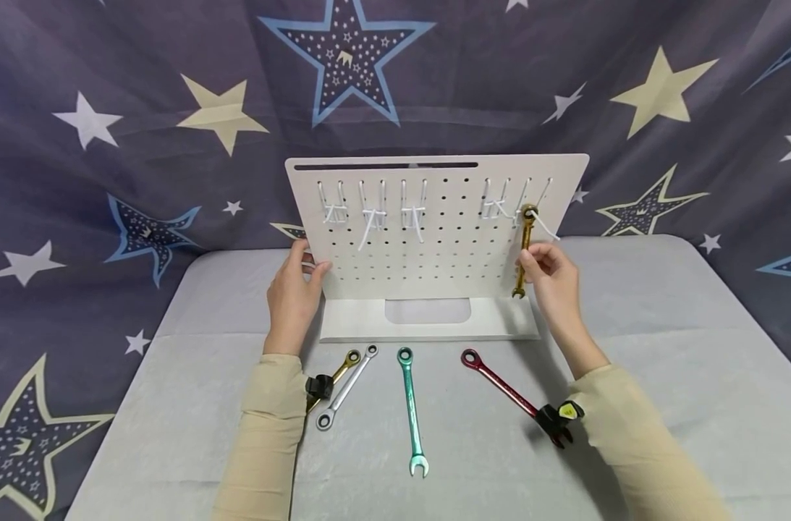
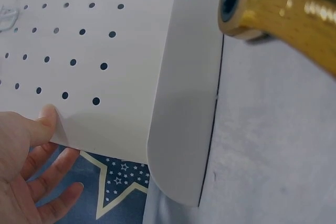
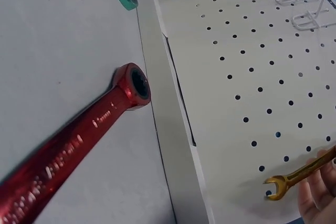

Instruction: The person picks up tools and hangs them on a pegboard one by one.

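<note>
A white pegboard point(image 1: 382, 264) stands upright on its base, with wire hooks along its upper part. At its left edge my left hand point(image 1: 293, 297) grips the board, thumb on the front face and fingers behind; the left wrist view shows that thumb point(image 2: 47, 121) near the lowest holes. My right hand point(image 1: 551, 278) pinches a gold ratcheting combination wrench point(image 1: 525, 250) by its shaft near the right side. The wrench's ring end is up at the rightmost hook point(image 1: 543, 224), its open jaw end pointing down. In the right wrist view that open end point(image 3: 277, 186) lies close over the board.
On the grey tabletop point(image 1: 473, 456) before the board lie a second gold wrench point(image 1: 340, 370), a silver double-ring wrench point(image 1: 347, 388), a green wrench point(image 1: 411, 405) and a red wrench point(image 1: 506, 388). A star-patterned cloth point(image 1: 434, 87) hangs behind.
</note>
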The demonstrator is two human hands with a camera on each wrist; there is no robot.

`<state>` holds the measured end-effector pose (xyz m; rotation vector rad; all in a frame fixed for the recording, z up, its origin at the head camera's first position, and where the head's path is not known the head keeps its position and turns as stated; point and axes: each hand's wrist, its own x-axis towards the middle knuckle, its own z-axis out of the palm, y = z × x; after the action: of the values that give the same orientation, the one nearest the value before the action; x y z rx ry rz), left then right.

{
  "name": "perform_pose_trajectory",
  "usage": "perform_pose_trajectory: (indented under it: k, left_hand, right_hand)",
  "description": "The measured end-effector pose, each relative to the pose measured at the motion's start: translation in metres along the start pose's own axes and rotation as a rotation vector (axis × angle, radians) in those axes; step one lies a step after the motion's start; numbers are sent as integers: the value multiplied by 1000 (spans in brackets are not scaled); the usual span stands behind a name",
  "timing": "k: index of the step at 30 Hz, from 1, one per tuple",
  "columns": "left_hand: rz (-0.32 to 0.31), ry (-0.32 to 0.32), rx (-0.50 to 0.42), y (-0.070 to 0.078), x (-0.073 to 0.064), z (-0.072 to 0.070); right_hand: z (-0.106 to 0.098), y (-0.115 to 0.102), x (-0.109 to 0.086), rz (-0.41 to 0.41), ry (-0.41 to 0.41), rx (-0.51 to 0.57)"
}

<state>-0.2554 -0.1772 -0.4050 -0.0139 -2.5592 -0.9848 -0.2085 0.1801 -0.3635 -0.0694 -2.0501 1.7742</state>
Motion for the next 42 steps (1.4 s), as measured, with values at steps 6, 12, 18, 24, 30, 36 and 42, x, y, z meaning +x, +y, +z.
perform_pose_trajectory:
  k: [6, 12, 18, 24, 30, 36, 42]
  left_hand:
    - [-1, -2, 3, 1, 0, -1]
    - [-2, -3, 4, 2, 0, -1]
    - [0, -3, 3, 2, 1, -1]
    - [7, 7, 7, 2, 1, 0]
    - [3, 4, 7, 2, 0, -1]
    - [2, 1, 8, 2, 0, -1]
    - [13, 5, 9, 1, 0, -1]
  right_hand:
    - [0, 1, 1, 6, 1, -25]
    - [-2, 2, 2, 20, 0, -72]
    - [-10, 25, 8, 22, -6, -113]
    - [-16, 30, 7, -17, -43, -128]
    - [-22, 25, -1, -46, -95, -103]
    - [-30, 19, -12, -30, -137, -157]
    - [-34, 13, -25, -28, -188, -199]
